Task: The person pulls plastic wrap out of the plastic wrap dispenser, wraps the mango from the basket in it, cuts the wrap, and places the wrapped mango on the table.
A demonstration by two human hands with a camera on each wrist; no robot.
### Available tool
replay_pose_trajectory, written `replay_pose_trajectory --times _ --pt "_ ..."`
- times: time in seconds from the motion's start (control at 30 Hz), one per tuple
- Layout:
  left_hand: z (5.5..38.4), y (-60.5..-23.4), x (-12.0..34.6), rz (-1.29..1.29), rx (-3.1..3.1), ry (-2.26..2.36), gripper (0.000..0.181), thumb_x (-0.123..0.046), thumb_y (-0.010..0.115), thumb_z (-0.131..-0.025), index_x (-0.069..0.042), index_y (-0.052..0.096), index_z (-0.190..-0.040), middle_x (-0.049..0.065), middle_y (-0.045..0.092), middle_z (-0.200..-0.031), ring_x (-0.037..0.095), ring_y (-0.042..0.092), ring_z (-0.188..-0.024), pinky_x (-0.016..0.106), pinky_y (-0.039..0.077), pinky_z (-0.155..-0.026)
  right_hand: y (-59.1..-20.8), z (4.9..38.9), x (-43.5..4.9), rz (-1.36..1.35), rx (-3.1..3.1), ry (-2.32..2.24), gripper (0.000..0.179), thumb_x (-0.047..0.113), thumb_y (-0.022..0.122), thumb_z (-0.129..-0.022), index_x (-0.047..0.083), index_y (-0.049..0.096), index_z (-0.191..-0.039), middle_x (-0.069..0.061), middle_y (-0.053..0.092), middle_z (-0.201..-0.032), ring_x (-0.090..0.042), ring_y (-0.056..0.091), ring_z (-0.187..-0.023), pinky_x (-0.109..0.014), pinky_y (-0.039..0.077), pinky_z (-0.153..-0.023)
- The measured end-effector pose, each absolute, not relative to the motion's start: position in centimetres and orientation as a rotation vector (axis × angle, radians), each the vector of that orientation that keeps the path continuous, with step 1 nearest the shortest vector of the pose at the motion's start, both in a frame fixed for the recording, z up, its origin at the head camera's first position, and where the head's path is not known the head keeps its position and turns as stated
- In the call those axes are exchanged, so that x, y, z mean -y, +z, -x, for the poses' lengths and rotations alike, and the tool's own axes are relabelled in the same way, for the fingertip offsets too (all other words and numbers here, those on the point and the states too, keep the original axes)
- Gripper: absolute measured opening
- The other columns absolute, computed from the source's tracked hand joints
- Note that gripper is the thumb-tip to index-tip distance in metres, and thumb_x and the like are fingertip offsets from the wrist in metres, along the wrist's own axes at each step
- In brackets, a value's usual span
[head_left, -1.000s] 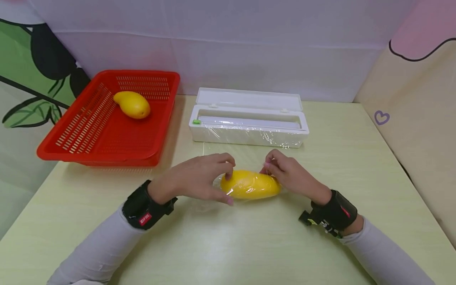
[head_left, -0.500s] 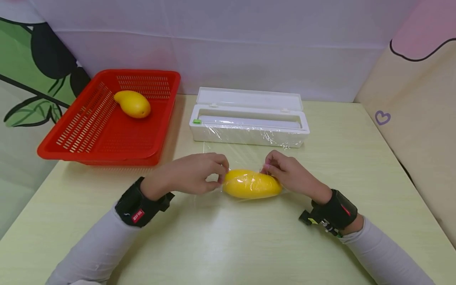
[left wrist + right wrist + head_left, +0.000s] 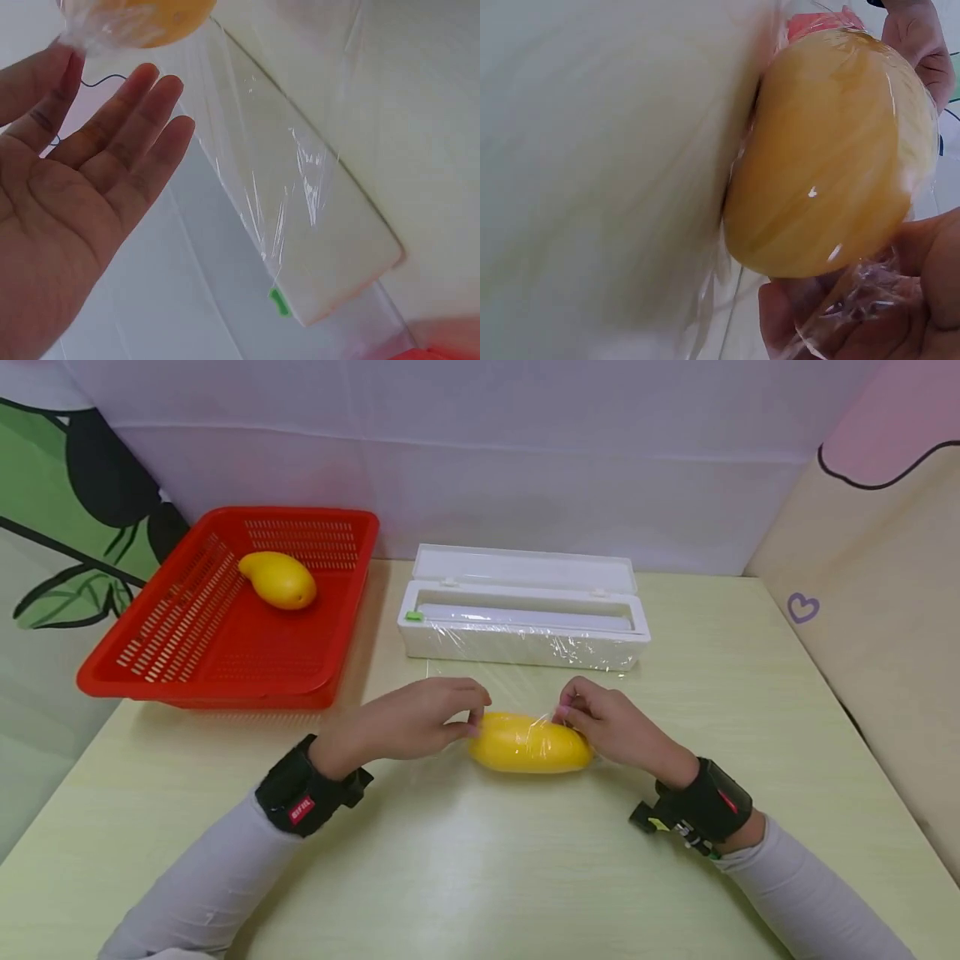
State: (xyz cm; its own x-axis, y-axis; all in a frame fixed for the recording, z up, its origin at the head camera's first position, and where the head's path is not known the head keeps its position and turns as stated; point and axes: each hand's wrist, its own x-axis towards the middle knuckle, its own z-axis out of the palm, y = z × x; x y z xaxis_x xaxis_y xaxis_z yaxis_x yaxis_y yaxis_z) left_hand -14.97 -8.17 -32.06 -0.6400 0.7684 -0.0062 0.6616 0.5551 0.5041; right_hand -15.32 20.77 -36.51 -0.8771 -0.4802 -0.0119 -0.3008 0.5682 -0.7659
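Pinching the cling film (image 3: 307, 176) with thumb and forefinger, the left hand (image 3: 408, 718) is right at one end of the yellow mango (image 3: 528, 752), its other three fingers stretched out. Over at the opposite end, the right hand (image 3: 622, 731) has a bunch of film nipped between thumb and fingers! And that mango, glossy under its clear wrap, sits between the two hands, just in front of the white film dispenser (image 3: 525, 589); whether it touches the table (image 3: 480, 877), I can't tell. Film runs back over the dispenser's front wall, with the lid (image 3: 525, 568) up along its rear and a green slider (image 3: 414, 617) at its left end. Left of the dispenser it's the red plastic basket (image 3: 210, 692), a second mango (image 3: 279, 581) resting inside
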Motion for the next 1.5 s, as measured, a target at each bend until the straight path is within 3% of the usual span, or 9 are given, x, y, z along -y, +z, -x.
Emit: replay_pose_trajectory --times 0.17,0.43,0.57,0.77,0.93,1.1,1.3,1.4,1.5 --pt "15.7 -33.2 7.8 -1.042 -2.498 0.883 0.013 -0.015 0.063 -0.098 -0.009 0.062 -0.110 0.005 0.069 -0.118 0.019 0.063 -0.105 0.035 0.053 -0.094 -36.5 15.5 -21.0 0.634 -2.684 -1.083 0.006 0.014 0.064 -0.098 0.009 0.060 -0.097 -0.002 0.067 -0.090 -0.019 0.056 -0.077 -0.031 0.051 -0.069" --pt "16.9 -34.7 8.1 -0.963 -2.490 1.083 0.011 -0.015 0.061 -0.099 -0.009 0.059 -0.108 0.001 0.071 -0.106 0.017 0.063 -0.095 0.032 0.055 -0.090 -36.1 16.0 -22.0 0.552 -2.745 -1.016 0.015 0.012 0.070 -0.093 0.007 0.056 -0.098 -0.003 0.066 -0.082 -0.018 0.060 -0.070 -0.031 0.051 -0.064" --pt "17.3 -35.0 8.0 -0.877 -2.466 1.159 0.009 -0.014 0.060 -0.099 -0.009 0.059 -0.106 0.002 0.069 -0.103 0.021 0.062 -0.094 0.034 0.054 -0.089 -36.1 16.2 -22.3 0.567 -2.761 -1.037 0.019 0.009 0.072 -0.091 0.008 0.054 -0.093 -0.005 0.067 -0.086 -0.020 0.065 -0.075 -0.032 0.053 -0.066" --pt "17.4 -34.8 7.9 -0.785 -2.413 1.246 0.008 -0.013 0.059 -0.100 -0.007 0.058 -0.105 0.004 0.069 -0.100 0.023 0.061 -0.092 0.038 0.054 -0.088 -36.3 16.3 -22.4 0.690 -2.799 -1.040 0.007 0.002 0.071 -0.090 0.009 0.069 -0.088 -0.003 0.065 -0.091 -0.022 0.063 -0.086 -0.036 0.053 -0.074" --pt "17.6 -34.9 8.0 -0.761 -2.384 1.320 0.006 -0.010 0.059 -0.100 -0.005 0.057 -0.103 0.007 0.070 -0.101 0.022 0.064 -0.091 0.041 0.056 -0.089 -36.1 16.2 -22.4 0.717 -2.867 -1.003 0.009 0.005 0.071 -0.091 0.007 0.077 -0.098 -0.004 0.067 -0.095 -0.022 0.063 -0.089 -0.036 0.054 -0.076" --pt "17.9 -35.1 8.1 -0.755 -2.340 1.418 0.006 -0.008 0.059 -0.099 -0.004 0.056 -0.101 0.009 0.068 -0.097 0.023 0.063 -0.089 0.038 0.057 -0.085 -35.5 16.1 -22.4 0.694 -2.952 -0.960 0.019 0.014 0.065 -0.097 0.001 0.076 -0.105 -0.011 0.068 -0.100 -0.029 0.061 -0.094 -0.044 0.050 -0.081" --pt "18.2 -35.4 8.2 -0.763 -2.308 1.486 0.006 -0.008 0.059 -0.099 -0.004 0.056 -0.100 0.009 0.067 -0.094 0.025 0.061 -0.086 0.041 0.056 -0.082 -35.4 16.0 -22.2 0.780 -2.989 -1.058 0.036 0.023 0.052 -0.105 -0.007 0.067 -0.119 -0.019 0.061 -0.124 -0.038 0.051 -0.120 -0.053 0.041 -0.102" --pt "18.3 -35.3 8.3 -0.753 -2.274 1.513 0.006 -0.008 0.059 -0.100 -0.003 0.055 -0.100 0.010 0.067 -0.096 0.026 0.062 -0.088 0.041 0.056 -0.084 -35.4 15.6 -21.9 0.968 -2.969 -1.125 0.040 0.023 0.058 -0.102 -0.001 0.058 -0.134 -0.015 0.053 -0.139 -0.034 0.043 -0.132 -0.054 0.034 -0.110" --pt "18.4 -35.2 8.5 -0.735 -2.242 1.536 0.006 -0.008 0.058 -0.100 -0.003 0.055 -0.102 0.011 0.066 -0.098 0.026 0.062 -0.090 0.037 0.057 -0.084 -35.3 15.1 -21.5 1.166 -2.907 -1.143 0.057 0.024 0.071 -0.093 0.005 0.049 -0.143 -0.010 0.049 -0.144 -0.030 0.040 -0.135 -0.052 0.033 -0.111"
